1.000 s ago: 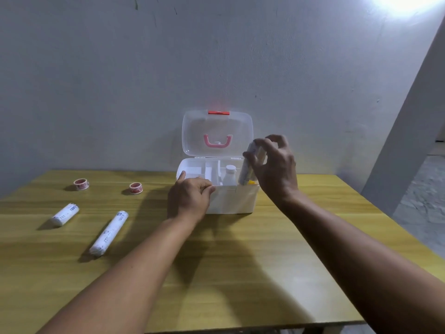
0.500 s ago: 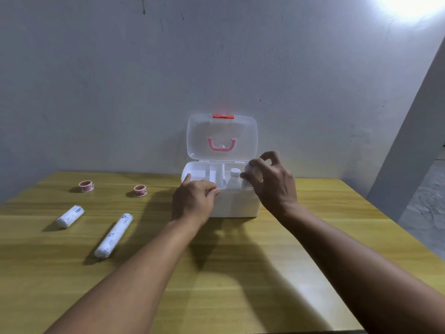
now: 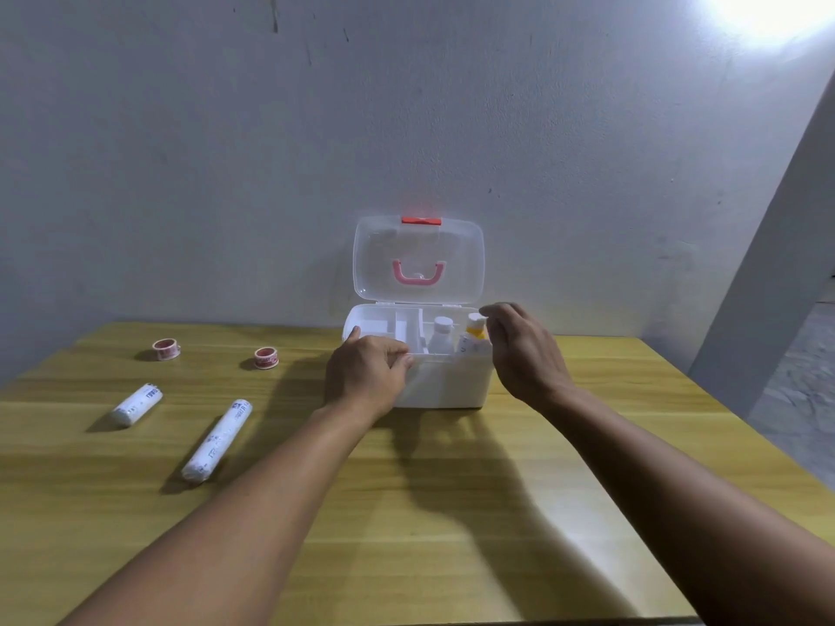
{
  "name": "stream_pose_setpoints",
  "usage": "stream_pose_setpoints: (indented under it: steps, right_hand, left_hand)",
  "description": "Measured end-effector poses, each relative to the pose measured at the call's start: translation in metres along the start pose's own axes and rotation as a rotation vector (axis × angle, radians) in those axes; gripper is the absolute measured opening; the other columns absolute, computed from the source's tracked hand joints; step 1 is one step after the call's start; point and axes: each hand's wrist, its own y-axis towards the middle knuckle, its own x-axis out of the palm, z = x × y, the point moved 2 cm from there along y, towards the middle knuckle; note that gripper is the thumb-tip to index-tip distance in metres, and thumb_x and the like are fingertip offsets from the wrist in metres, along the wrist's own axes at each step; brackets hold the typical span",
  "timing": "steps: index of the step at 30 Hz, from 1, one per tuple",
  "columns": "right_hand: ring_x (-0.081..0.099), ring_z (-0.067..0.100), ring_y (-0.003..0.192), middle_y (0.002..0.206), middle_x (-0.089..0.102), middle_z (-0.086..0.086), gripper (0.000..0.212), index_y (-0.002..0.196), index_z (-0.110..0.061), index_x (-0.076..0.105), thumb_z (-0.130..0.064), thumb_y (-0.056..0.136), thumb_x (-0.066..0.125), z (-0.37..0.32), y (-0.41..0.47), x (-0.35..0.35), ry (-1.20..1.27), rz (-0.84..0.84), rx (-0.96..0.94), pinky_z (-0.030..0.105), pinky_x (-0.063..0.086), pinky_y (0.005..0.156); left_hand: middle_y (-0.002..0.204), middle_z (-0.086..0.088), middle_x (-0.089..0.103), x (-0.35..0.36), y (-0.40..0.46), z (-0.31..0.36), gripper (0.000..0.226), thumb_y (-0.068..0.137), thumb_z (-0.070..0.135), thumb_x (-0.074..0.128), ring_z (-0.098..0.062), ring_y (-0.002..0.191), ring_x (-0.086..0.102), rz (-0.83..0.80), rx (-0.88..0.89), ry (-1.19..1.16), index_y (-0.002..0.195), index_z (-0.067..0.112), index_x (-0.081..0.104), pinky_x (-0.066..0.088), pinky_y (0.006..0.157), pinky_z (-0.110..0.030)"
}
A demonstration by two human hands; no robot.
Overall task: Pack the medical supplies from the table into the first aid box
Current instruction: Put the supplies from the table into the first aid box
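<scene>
White plastic, yellow at the neck: the tube (image 3: 472, 341) stands upright in the right-hand compartment of the first aid box (image 3: 445, 384), its long axis near vertical and its pale cap end pointing up, leaning slightly toward the right wall. Just left of it a small white bottle (image 3: 440, 337) stands cap-up in the same half of the box.

Our right hand (image 3: 524, 350) hovers at the tube's top, fingers curled and loosely parted; whether the fingertips touch the cap we cannot tell, but the grip is not closed around the tube. To finish this step well, we judge it best to let the tube settle against the wall before drawing the hand up and away, so it does not tip onto the bottle.

Our left hand (image 3: 368, 370) rests on the box's front rim, fingers bent over the edge, bracing the box against the worktop (image 3: 452, 512). That brace looks worth keeping while anything is being set inside, since the box looks light.

Behind, the clear lid (image 3: 418, 259) stands open and upright. Well to the left on the worktop lie two bandage rolls (image 3: 217, 440), their long axes running diagonally away from us toward the right, and beyond them two small tape rolls (image 3: 265, 357), all four not yet packed.
</scene>
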Motion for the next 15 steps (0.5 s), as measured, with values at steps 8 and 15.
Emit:
stream_pose_setpoints:
  steps: [8,15]
  right_hand:
    - [0.009,0.017,0.149,0.163,0.001,0.003,0.073,0.154,-0.019,0.004,-0.056,0.096,0.030,0.007,-0.010,0.023,0.048,-0.406,0.050,0.035,0.013,0.118]
    - [-0.002,0.019,0.150,0.163,-0.007,0.008,0.082,0.154,-0.013,-0.002,-0.056,0.094,0.035,0.005,-0.012,0.030,-0.015,-0.392,0.028,0.033,0.007,0.118]
  left_hand:
    - [0.139,-0.010,0.054,-0.019,-0.003,-0.024,0.051,0.080,0.021,0.071,-0.026,0.134,0.043,0.038,0.151,0.146,0.128,0.009,0.058,0.026,0.114,-0.039]
    - [0.123,-0.009,0.063,-0.076,-0.021,-0.073,0.039,0.081,0.033,0.066,-0.028,0.120,0.049,-0.001,-0.269,0.455,0.116,0.016,0.065,0.043,0.093,-0.036]
